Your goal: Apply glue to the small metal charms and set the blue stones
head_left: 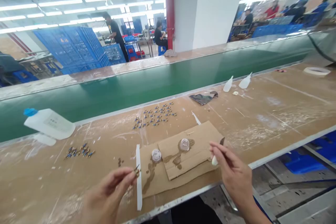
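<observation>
My left hand [111, 190] pinches a tiny dark part [137, 171] at its fingertips, just left of a white strip [138, 176] on the table. My right hand [232, 173] grips a small white glue applicator [214, 161] beside the right edge of stained cardboard sheets [183, 157]. Two small clear caps [156, 154] [184, 144] sit on the cardboard between my hands. Several small blue and brass parts [156, 114] lie spread farther back, with a smaller group [78, 152] to the left.
A white bottle with a blue cap [49, 123] lies at the left. A green conveyor belt [157, 82] runs behind the brown worktable [275, 112]. Two white nozzle tips [237, 83], a dark rag [204, 98] and a tape roll [316, 71] lie to the right. Other people work in the background.
</observation>
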Demonstrator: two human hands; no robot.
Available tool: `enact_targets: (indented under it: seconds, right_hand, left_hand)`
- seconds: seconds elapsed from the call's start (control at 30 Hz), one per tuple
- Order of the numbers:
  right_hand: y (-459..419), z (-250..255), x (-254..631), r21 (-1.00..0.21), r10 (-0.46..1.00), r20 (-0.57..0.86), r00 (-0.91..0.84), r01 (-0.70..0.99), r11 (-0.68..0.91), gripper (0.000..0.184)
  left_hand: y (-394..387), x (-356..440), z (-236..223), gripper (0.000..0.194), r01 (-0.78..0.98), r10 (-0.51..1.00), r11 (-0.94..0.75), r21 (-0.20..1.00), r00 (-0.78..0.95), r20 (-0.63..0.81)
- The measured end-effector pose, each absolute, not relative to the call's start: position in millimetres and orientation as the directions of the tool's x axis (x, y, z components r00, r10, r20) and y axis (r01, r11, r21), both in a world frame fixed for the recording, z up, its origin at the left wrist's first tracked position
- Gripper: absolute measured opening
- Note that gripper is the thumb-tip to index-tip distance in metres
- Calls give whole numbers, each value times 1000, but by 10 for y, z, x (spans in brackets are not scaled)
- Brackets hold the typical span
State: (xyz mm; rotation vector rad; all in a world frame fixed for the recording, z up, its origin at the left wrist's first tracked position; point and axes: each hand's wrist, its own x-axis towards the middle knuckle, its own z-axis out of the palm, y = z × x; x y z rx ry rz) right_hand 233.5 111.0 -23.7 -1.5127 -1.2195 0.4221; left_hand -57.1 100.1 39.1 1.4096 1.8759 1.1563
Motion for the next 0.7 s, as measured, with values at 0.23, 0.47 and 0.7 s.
enact_targets:
  seconds: [0.23, 0.47, 0.7]
  right_hand:
    - [1461, -526, 2691, -860, 830, 351, 435, 501, 101, 45]
    - [1486, -635, 2706, -783, 798, 471, 376, 595, 181, 36]
    - [1488, -673, 2738, -731, 763, 534, 364, 652, 201, 27]
  left_hand:
    - [2529, -30, 515, 13, 597, 997, 24, 802, 49, -67]
    - [3438, 603, 372, 32, 727, 972, 49, 685, 122, -200]
    - [3705, 912, 263, 36, 776, 969, 7, 630, 150, -196]
